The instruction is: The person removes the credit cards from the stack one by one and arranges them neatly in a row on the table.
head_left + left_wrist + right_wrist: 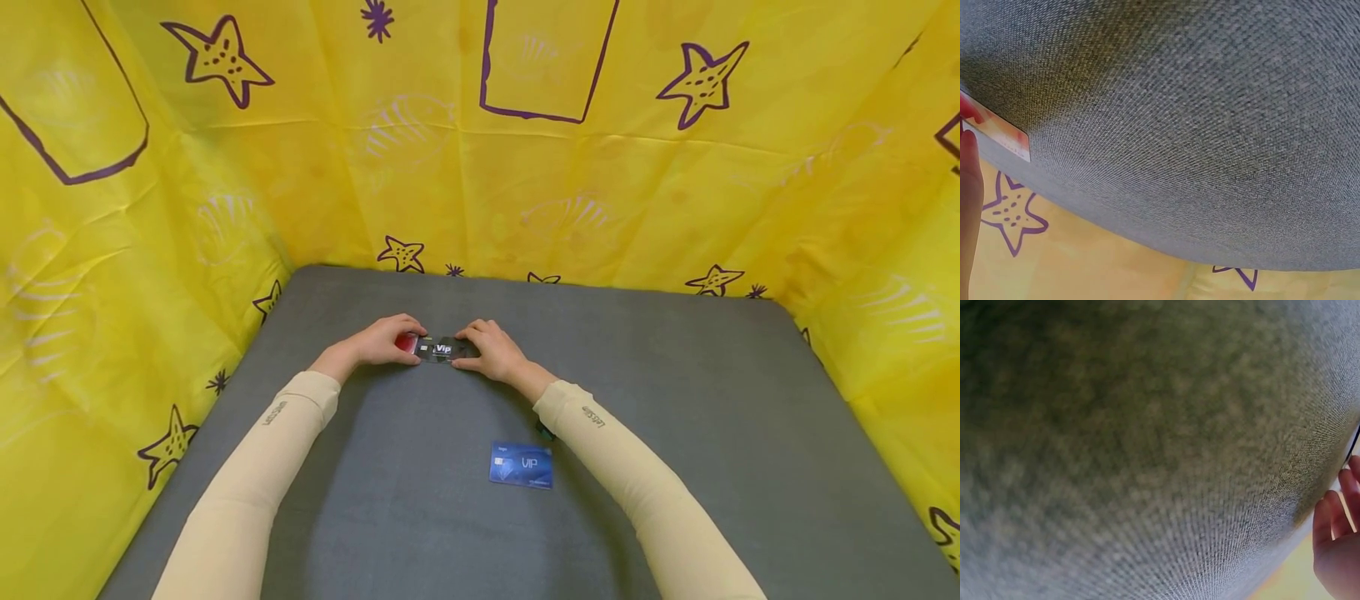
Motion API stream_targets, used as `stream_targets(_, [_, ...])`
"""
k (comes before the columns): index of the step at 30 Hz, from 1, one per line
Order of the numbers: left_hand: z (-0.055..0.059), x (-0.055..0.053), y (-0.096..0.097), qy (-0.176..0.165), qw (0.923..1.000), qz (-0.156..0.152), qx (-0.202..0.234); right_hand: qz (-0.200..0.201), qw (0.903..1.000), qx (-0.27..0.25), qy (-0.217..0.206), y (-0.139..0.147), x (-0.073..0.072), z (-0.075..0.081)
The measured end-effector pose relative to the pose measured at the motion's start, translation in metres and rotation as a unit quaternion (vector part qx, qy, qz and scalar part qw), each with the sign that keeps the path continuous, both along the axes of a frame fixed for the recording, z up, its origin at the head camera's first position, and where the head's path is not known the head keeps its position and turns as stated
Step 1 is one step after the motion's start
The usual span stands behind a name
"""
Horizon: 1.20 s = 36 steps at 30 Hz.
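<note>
My left hand (381, 341) pinches a red card (407, 342) by its edges, thumb on the near side and fingers on the far side. In the left wrist view the red card (1005, 132) shows a pale orange corner close over the grey cloth. My right hand (495, 350) pinches the right part of a black card (443, 349) with "Vip" in white letters. The black card overlaps the red one in the head view. In the right wrist view, the fingers of my right hand (1341, 540) reach a thin dark edge.
A blue VIP card (521, 465) lies flat on the grey table (675, 433), nearer to me and left of my right forearm. Yellow cloth walls (465, 192) with starfish drawings stand along the table's back and sides. Pale sleeves cover both forearms.
</note>
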<state>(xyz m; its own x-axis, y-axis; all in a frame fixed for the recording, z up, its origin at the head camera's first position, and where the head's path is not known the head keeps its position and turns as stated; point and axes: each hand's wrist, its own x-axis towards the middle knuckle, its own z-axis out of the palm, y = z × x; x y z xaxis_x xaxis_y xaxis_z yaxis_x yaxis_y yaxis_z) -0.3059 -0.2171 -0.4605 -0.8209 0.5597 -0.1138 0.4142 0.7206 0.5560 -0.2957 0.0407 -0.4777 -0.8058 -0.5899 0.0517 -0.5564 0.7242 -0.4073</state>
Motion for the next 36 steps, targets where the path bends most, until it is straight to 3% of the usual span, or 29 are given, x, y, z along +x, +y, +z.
stream_targets(10, [-0.003,0.000,-0.003,0.021,0.9996,-0.011,0.018,-0.001,1.0000,-0.009,-0.001,0.000,0.000,-0.001])
stream_targets(20, [-0.001,0.004,0.000,-0.005,0.9999,0.009,0.006,-0.002,1.0000,-0.009,-0.002,0.001,0.000,-0.002])
stream_targets(26, [-0.002,0.007,0.001,-0.003,0.9999,0.012,0.009,-0.001,0.9998,-0.019,0.003,0.002,0.002,-0.004])
stream_targets(32, [-0.002,0.014,0.004,0.019,0.9995,0.026,0.000,-0.016,0.9989,-0.044,-0.010,0.005,0.011,-0.003])
stream_targets(36, [-0.005,0.020,0.008,0.054,0.9983,0.023,0.003,-0.021,0.9977,-0.062,-0.020,0.010,0.020,-0.005])
